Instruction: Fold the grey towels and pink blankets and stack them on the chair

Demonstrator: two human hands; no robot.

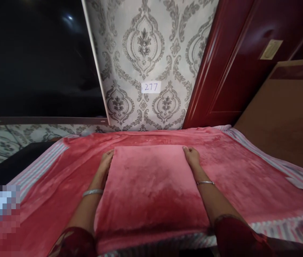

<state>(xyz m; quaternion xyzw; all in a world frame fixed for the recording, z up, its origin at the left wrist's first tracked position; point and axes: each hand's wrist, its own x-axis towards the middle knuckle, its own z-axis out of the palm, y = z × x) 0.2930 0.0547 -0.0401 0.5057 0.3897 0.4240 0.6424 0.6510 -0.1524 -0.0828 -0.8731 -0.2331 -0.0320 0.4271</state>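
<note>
A square of pink plush cloth (151, 185), perhaps a towel or a folded piece, lies before me over a larger pink plush blanket (248, 171). My left hand (107, 162) grips its far left corner, fingers closed on the edge and partly hidden. At the far right corner, my right hand (192, 156) is closed on the cloth, with the thumb on top. Between both hands the far edge runs straight. The cloth's near part is darker and reaches toward my body between my forearms.
Striped borders (43, 166) edge the blanket. A large dark screen (33, 60) hangs at the left. Behind stands a patterned wall with a paper label (150, 87) reading 277. On the right are a dark red door (221, 71) and a cardboard box (288, 107).
</note>
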